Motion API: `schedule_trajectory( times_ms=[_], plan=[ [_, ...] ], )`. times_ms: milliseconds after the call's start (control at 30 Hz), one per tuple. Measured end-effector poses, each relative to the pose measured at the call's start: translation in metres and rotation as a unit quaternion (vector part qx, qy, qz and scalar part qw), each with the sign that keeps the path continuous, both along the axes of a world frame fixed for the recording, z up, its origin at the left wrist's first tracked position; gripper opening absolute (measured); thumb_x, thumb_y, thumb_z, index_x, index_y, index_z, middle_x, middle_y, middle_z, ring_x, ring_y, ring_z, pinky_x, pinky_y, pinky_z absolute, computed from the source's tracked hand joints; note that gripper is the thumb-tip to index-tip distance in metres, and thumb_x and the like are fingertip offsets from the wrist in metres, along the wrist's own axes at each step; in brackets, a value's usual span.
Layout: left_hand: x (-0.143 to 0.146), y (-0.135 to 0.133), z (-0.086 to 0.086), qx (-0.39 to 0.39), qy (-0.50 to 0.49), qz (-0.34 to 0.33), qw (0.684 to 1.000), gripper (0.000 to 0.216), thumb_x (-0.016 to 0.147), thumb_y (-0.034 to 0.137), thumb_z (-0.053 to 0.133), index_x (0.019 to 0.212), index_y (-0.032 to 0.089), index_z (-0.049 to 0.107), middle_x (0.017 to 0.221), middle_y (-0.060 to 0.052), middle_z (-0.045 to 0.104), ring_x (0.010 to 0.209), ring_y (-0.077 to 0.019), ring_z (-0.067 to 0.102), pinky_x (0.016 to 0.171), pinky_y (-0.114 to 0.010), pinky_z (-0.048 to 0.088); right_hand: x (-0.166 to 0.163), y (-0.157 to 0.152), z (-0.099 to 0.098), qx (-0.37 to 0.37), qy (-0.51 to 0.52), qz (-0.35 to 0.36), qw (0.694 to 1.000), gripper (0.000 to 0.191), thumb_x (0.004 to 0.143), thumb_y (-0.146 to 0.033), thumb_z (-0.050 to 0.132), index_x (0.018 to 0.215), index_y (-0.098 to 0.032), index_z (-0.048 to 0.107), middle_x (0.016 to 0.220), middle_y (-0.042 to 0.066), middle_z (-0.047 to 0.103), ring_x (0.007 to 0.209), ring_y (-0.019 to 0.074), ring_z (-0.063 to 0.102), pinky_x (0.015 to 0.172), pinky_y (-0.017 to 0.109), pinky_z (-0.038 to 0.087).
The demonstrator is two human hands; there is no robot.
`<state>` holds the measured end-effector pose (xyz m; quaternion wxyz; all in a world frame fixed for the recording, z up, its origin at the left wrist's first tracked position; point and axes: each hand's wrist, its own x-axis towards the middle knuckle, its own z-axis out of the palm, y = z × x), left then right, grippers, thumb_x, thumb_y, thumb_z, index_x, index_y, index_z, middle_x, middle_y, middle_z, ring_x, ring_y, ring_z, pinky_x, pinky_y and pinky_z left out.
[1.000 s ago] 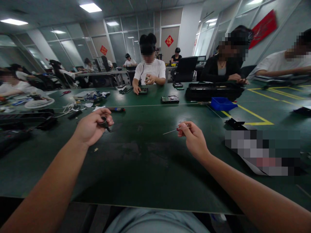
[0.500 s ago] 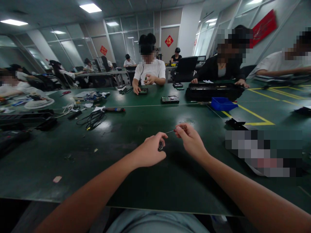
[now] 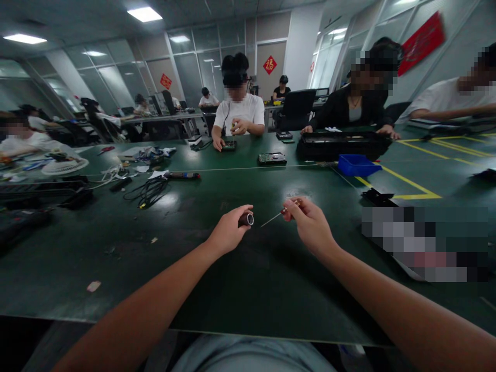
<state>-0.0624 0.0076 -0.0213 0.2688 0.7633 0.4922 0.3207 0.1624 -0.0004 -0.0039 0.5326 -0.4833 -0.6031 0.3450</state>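
In the head view, my left hand point(image 3: 229, 230) is closed around a small dark cylinder point(image 3: 246, 219), whose open end has a silvery rim and faces right. The rest of the cylinder is hidden by my fingers. My right hand point(image 3: 312, 222) pinches a thin screwdriver point(image 3: 273, 218) by its reddish handle. Its slim metal shaft slants down to the left, and the tip stays a little apart from the cylinder. Both hands are above the dark green table point(image 3: 240, 294).
A coiled black cable point(image 3: 149, 192) and a pen-like tool point(image 3: 182, 175) lie left of centre. Ahead sits a circuit board unit point(image 3: 272, 158). At the right are a blue tray point(image 3: 358, 165) and a long black housing point(image 3: 343, 147). Co-workers sit across the table.
My left hand has drawn back left and turned, bringing the cylinder's rim into view away from the screwdriver. The screwdriver's tip has swung downward; my right hand has barely moved.
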Motion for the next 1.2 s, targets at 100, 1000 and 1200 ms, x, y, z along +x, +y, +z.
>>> schedule_trajectory(
  times_ms=[100,1000,1200],
  plan=[
    [-0.0018,0.0013,-0.0003,0.017,0.001,0.01,1.0,0.045,0.082,0.007,0.068,0.125,0.02,0.064,0.127,-0.006,0.065,0.116,-0.0214,0.06,0.106,-0.037,0.045,-0.0013,-0.0023,-0.0005,0.002,0.053,0.034,0.998,0.025,0.089,-0.044,0.061,0.094,-0.02,0.066,0.079,0.004,0.068,0.074,0.0184,0.064,0.075,0.037,0.052],
    [-0.004,0.0037,-0.0027,0.049,0.016,-0.023,0.998,0.041,0.086,0.017,0.068,0.126,0.026,0.064,0.124,-0.003,0.067,0.117,-0.0222,0.058,0.105,-0.04,0.041,-0.0041,-0.0086,0.0069,-0.012,-0.004,0.04,0.999,0.021,0.09,-0.039,0.057,0.097,-0.02,0.064,0.087,0.007,0.072,0.082,0.0208,0.069,0.079,0.04,0.055],
    [-0.0049,0.0037,-0.0024,0.044,0.018,-0.025,0.999,0.042,0.086,0.018,0.068,0.127,0.025,0.063,0.124,-0.003,0.067,0.116,-0.0224,0.058,0.104,-0.04,0.041,-0.0038,-0.0098,0.0072,-0.001,-0.012,0.055,0.998,0.023,0.089,-0.041,0.059,0.095,-0.019,0.064,0.086,0.008,0.073,0.081,0.0212,0.07,0.079,0.04,0.055]
  ],
)
